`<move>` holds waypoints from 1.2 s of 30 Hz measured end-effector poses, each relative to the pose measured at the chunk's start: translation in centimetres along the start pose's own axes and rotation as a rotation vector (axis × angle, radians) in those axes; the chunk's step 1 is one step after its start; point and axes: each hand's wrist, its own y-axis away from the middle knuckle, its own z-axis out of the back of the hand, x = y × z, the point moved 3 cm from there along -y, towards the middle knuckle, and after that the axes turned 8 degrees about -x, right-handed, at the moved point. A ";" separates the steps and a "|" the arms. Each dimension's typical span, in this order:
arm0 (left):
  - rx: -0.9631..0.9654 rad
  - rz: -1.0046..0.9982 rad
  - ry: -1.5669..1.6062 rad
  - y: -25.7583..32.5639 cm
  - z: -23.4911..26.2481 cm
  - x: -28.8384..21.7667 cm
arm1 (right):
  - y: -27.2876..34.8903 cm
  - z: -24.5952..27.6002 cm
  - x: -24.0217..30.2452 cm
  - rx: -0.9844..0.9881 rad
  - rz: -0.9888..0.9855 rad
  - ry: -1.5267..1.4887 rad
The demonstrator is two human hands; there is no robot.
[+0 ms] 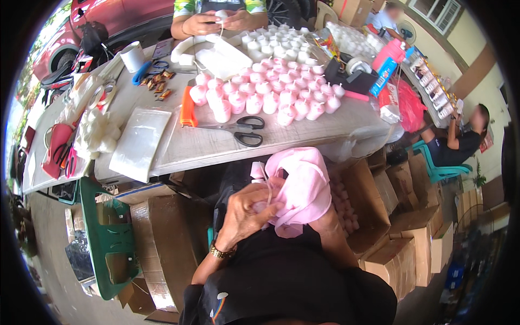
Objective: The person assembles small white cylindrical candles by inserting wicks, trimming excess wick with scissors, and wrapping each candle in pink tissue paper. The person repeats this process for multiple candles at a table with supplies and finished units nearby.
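**Pink cloth bundle held close below the table edge**

At the far left, a red pouch (56, 149) lies at the table's (211, 146) end, beside one clear plastic sleeve (140, 142) that overhangs the near edge. One orange cutter (187, 108) and one pair of black-handled scissors (241, 131) sit on the bare strip of tabletop nearest the person, the only open room there.

The left hand (250, 214), with a gold watch at the wrist, is closed around a pink cloth bundle (303, 187), soft and crumpled, with a small pink bottle (258, 171) at its top. The bundle sits just below the near table edge, over the lap. The right hand is hidden under the cloth; its grip cannot be told.

Behind, pink bottles (265, 89) crowd the middle of the table, too many to count surely. Another person's two hands (219, 21) work at the far edge. Open cardboard boxes (374, 211) stand to the right.
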 end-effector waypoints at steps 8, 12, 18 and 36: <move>0.043 0.098 0.076 0.1 -0.5 0.7 | 1.0 1.6 -1.1 0.007 0.147 0.017; -0.012 0.127 0.030 0.3 0.5 1.0 | 2.0 3.5 -2.0 -0.337 0.190 0.093; 0.002 0.271 0.295 0.7 1.0 1.8 | 2.8 5.3 -2.2 -0.391 0.122 0.269; 0.037 0.357 0.429 -0.7 -0.6 1.3 | 1.8 2.9 1.2 -0.013 0.100 0.497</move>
